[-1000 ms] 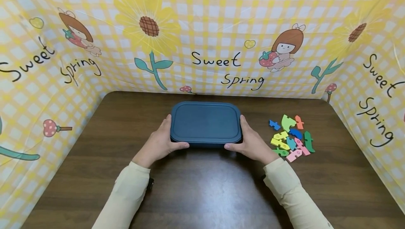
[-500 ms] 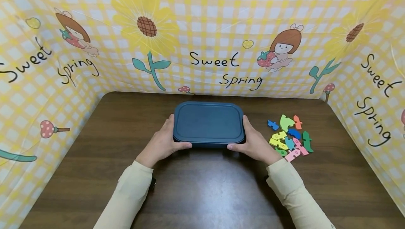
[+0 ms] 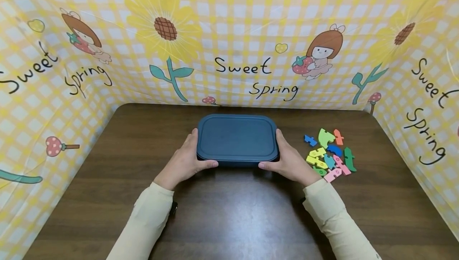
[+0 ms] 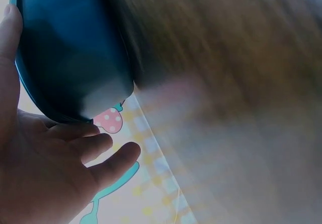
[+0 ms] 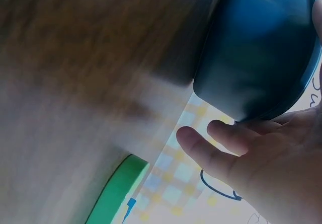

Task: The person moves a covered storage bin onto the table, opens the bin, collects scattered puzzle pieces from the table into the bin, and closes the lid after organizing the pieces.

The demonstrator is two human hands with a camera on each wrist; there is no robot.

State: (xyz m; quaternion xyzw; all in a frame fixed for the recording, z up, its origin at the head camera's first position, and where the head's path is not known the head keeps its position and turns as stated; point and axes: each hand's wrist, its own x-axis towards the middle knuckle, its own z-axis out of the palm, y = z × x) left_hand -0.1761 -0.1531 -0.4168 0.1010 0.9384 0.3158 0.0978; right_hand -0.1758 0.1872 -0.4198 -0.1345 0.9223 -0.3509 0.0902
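Note:
A dark blue lidded box (image 3: pixel 237 137) sits near the far side of the brown table. My left hand (image 3: pixel 179 161) holds its left end, the thumb along the front wall and the fingers at the side under the lid's rim. At the opposite end my right hand (image 3: pixel 291 162) grips the box in the same way. In the left wrist view, the box (image 4: pixel 75 48) shows its smooth wall beside my left hand (image 4: pixel 55 163), whose outer fingers stand free of it. The right wrist view has the box (image 5: pixel 256 53) above my right hand (image 5: pixel 266 158). The box's contents are hidden.
Right of the box lies a loose cluster of several coloured flat notched pieces, among them a lime one (image 3: pixel 325 138), a dark green one (image 3: pixel 349 159) and a pink one (image 3: pixel 333 174). A yellow checked cloth (image 3: pixel 236 20) walls the table (image 3: pixel 229 220) at the back and both sides.
Both hands have shifted the box slightly to the right, toward the coloured pieces, mostly in the first half second. Their hold looks the same. The pieces have not moved on the table.

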